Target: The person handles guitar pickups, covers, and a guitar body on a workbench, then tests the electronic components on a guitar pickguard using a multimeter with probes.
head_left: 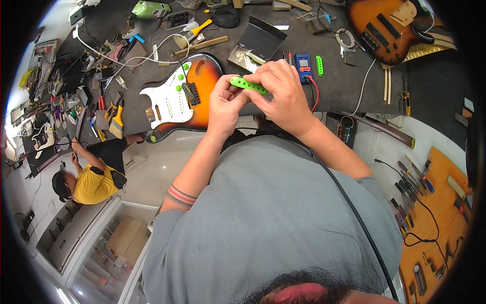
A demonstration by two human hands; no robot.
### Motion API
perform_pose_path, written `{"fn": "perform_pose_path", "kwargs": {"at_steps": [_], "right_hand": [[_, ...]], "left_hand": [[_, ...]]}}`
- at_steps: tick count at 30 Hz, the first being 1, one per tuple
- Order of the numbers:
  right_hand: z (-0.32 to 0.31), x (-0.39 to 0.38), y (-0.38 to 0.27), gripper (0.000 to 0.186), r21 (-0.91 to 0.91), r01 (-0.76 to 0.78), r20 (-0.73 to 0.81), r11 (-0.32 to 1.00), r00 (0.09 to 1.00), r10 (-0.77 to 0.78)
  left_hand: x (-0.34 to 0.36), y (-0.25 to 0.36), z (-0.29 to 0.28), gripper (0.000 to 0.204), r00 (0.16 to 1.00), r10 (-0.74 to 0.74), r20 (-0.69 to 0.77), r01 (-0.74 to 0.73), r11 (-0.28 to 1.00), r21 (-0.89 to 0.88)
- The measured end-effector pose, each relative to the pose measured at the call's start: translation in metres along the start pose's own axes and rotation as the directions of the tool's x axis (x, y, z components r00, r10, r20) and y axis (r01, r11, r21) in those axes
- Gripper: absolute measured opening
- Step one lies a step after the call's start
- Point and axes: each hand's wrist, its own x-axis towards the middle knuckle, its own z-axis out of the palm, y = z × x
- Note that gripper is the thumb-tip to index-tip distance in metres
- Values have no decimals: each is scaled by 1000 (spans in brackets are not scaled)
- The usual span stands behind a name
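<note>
Green plastic is what both hands close on: a slim pickup cover (248, 85) with a row of small holes, held in the air just above the near edge of the dark desk (334, 86), a little above the middle of the frame. Its long axis runs left to right with a slight downward tilt toward the right, so the left end sits higher in the picture than the right end. The left hand (224, 104) comes up from below and pinches the left end, thumb and fingertips curled nearly shut around it, with only the tip of the cover showing past them. The right hand (283, 91) reaches over from the right and covers the other end, fingers bent down over the top edge and closed on it; how the thumb sits beneath is hidden. Neither hand is clearly nearer, since each already grips its own end and the bare middle of the cover spans the gap between them. Just left of the hands lies a sunburst electric guitar (185, 93) with a white pickguard and green knobs, and behind the right hand sit a blue meter (303, 66) and a second green cover (319, 65), both flat on the desk.
</note>
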Motion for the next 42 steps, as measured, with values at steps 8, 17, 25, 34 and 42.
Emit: {"fn": "perform_pose_path", "kwargs": {"at_steps": [8, 17, 25, 34, 42], "right_hand": [[-17, -15, 7, 16, 356, -171, -145, 919, 961, 235], [-31, -58, 42, 27, -59, -421, 145, 905, 893, 425], [-31, -79, 74, 26, -48, -560, 58, 827, 825, 562], [-45, -98, 234, 30, -362, -719, -265, 593, 689, 674], [-35, -98, 276, 38, -450, -739, -206, 501, 632, 747]], "left_hand": [[13, -1, 10, 28, 994, -111, -9, 107, 973, -203], [24, -48, 35, 21, 976, -185, 119, 178, 982, 64], [47, -72, 55, 29, 935, -284, 213, 250, 953, 172], [30, -76, 30, 42, 847, -466, 257, 357, 856, 375], [-19, -55, -62, 28, 949, -310, -58, 302, 839, 453]]}}
